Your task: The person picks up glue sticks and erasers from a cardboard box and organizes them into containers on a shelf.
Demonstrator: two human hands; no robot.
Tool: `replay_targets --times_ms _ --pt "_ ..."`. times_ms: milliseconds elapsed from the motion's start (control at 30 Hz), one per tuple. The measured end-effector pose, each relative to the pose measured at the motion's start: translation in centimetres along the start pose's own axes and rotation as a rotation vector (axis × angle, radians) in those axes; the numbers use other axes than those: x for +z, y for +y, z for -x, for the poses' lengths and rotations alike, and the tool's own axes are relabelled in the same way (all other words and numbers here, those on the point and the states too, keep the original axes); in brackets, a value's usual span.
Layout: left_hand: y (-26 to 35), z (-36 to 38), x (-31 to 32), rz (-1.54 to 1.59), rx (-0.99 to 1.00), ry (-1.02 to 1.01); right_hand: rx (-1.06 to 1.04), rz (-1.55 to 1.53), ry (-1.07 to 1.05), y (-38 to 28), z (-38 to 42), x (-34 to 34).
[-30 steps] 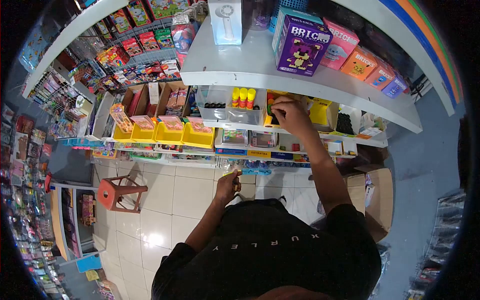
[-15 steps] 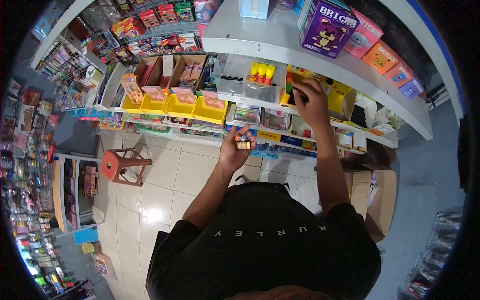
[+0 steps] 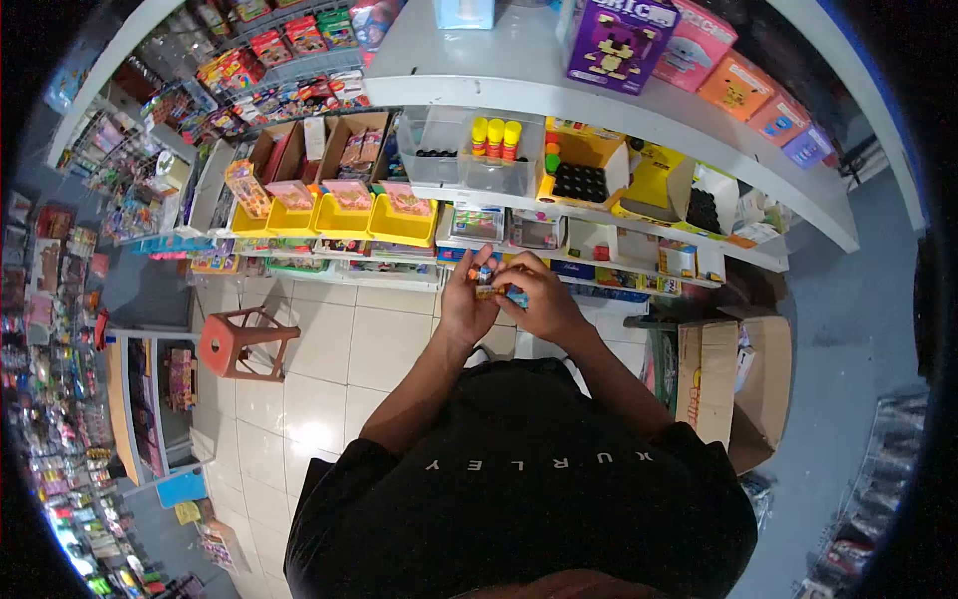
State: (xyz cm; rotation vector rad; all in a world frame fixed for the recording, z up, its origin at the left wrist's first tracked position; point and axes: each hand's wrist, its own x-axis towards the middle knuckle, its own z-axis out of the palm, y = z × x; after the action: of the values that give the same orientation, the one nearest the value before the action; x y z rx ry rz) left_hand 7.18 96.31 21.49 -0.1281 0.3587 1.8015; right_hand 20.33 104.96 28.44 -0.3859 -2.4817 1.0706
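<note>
My left hand (image 3: pixel 467 304) is palm up in front of the shelf, fingers curled round a few small items (image 3: pixel 486 282) with orange, blue and yellow-gold parts; their kind is too small to make out. My right hand (image 3: pixel 542 304) meets it from the right, its fingertips pinched together at these items. What the right fingers hold is hidden. Above the hands, an opened yellow box (image 3: pixel 584 198) on the shelf holds rows of black round-topped pieces, with green and orange round tops at its left edge.
Left of the yellow box, a clear bin (image 3: pixel 439 170) holds yellow-and-red glue sticks (image 3: pixel 495 140). Yellow trays (image 3: pixel 401 228) stand further left. Toy boxes (image 3: pixel 621 45) line the upper shelf. A red stool (image 3: pixel 244 341) stands left, a cardboard box (image 3: pixel 707 384) right.
My right hand has come down from the yellow box on the shelf to the small items in my left hand. The view has shifted slightly, and the box's black pieces now show.
</note>
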Motion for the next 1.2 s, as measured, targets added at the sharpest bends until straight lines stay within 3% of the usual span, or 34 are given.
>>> replay_targets --times_ms 100,233,333,367,400,467,500,600,767,1100,1200 --pt "-0.3 -0.1 -0.8 -0.044 -0.013 0.016 -0.063 -0.033 -0.017 0.1 0.6 -0.6" --pt "-0.9 0.7 0.7 -0.089 -0.056 0.048 0.075 -0.06 -0.177 0.7 1.7 -0.7" --pt "-1.9 0.7 0.9 -0.078 -0.056 0.069 0.163 -0.426 -0.057 0.8 1.9 -2.0" --pt "-2.0 0.5 0.4 -0.097 -0.068 0.204 0.213 -0.582 0.0 2.0 2.4 -2.1" --pt "-2.0 0.5 -0.2 -0.054 -0.087 0.173 0.236 -0.888 0.091 2.3 2.8 -2.2" --pt "-2.2 0.8 -1.1 0.035 -0.126 0.122 0.359 -0.97 0.168 3.0 3.0 -4.0" --pt "-2.5 1.1 -1.4 0.017 -0.13 0.141 0.371 -1.092 0.317 2.4 3.2 -4.7" --pt "-3.3 1.7 -1.8 -0.01 -0.149 0.204 0.634 -1.15 0.481 4.5 4.4 -5.9" --pt "-5.7 1.0 -1.9 -0.027 -0.173 0.246 0.719 -1.219 0.57 7.5 6.5 -6.4" --pt "-10.8 -1.8 1.7 -0.017 -0.16 0.276 0.686 -1.12 0.422 8.3 7.9 -9.4" --pt "-11.7 -1.8 1.5 0.012 -0.152 0.258 0.621 -1.02 0.269 11.4 9.1 -9.6"
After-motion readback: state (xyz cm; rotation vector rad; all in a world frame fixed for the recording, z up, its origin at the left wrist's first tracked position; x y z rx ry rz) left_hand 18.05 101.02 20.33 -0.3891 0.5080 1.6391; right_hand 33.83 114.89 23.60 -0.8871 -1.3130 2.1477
